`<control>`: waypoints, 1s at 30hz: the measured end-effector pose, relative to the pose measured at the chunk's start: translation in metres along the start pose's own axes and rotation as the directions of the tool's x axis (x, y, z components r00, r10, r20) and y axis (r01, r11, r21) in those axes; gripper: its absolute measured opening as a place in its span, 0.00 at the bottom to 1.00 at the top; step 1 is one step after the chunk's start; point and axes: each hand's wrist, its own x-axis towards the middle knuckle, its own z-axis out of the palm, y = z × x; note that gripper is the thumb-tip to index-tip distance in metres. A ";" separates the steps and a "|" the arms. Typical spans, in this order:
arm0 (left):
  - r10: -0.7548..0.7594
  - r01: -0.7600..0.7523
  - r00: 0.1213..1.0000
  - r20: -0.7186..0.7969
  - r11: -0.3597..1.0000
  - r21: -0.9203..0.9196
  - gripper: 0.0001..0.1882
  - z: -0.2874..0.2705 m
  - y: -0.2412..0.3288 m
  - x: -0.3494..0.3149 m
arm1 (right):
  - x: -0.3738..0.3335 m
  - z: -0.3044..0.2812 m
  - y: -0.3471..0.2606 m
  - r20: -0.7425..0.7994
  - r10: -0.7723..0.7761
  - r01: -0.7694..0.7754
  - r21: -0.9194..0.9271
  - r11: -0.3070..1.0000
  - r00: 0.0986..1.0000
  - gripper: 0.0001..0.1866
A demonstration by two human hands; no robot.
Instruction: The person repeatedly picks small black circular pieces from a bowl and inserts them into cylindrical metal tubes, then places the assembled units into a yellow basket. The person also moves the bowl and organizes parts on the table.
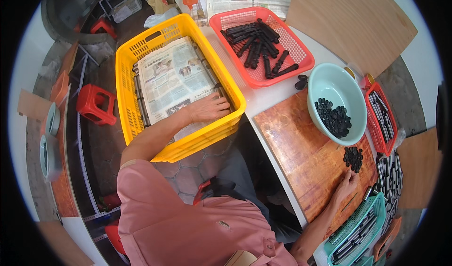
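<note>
My left hand (209, 108) reaches into a yellow plastic crate (181, 25), at its near right corner. Its fingers are curled at the edge of the newspaper (174, 77) in the crate; what they hold, if anything, is hidden. Dark rods (137, 94) show along the crate's sides, beside the paper. On the wooden board (292, 139), my right hand (347, 183) has its fingertips pinched at the near edge of a pile of small round black caps (353, 159). Whether a cap is between them is too small to tell.
A pale green basin (315, 96) holds more black caps. Behind it stands a red basket (235, 16) of black ribbed parts. At right are a smaller red basket (389, 146) and a green basket (379, 209), both with rods. Red stools (96, 105) stand at left.
</note>
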 end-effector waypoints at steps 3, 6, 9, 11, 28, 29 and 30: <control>-0.079 0.090 0.993 0.082 0.986 -0.141 0.16 0.011 0.002 -0.008 | 0.000 0.000 0.000 0.009 0.030 -0.031 0.011 0.999 0.999 0.18; -0.242 0.214 0.969 -0.051 0.924 -0.317 0.14 0.030 0.004 -0.015 | -0.002 0.004 -0.011 0.018 0.040 -0.040 0.012 0.999 0.999 0.19; -0.470 0.393 0.880 -0.061 0.796 -0.461 0.14 0.022 0.005 -0.022 | -0.003 0.002 -0.012 0.007 0.027 -0.027 -0.006 1.000 1.000 0.19; -0.499 0.429 0.866 -0.034 0.776 -0.463 0.14 0.029 0.001 -0.029 | -0.002 0.003 -0.007 -0.014 -0.007 0.007 -0.009 1.000 1.000 0.18; -0.487 0.431 0.873 -0.026 0.796 -0.424 0.14 0.026 0.006 -0.026 | -0.002 0.001 -0.010 0.021 0.036 -0.037 0.046 0.998 0.999 0.18; -0.464 0.387 0.879 -0.105 0.826 -0.409 0.13 0.022 0.006 -0.025 | -0.002 0.001 -0.010 0.021 0.033 -0.034 0.052 0.998 0.999 0.18; -0.438 0.344 0.880 -0.183 0.854 -0.390 0.13 0.021 0.006 -0.023 | -0.003 0.002 -0.010 0.013 0.034 -0.035 0.057 0.998 0.999 0.18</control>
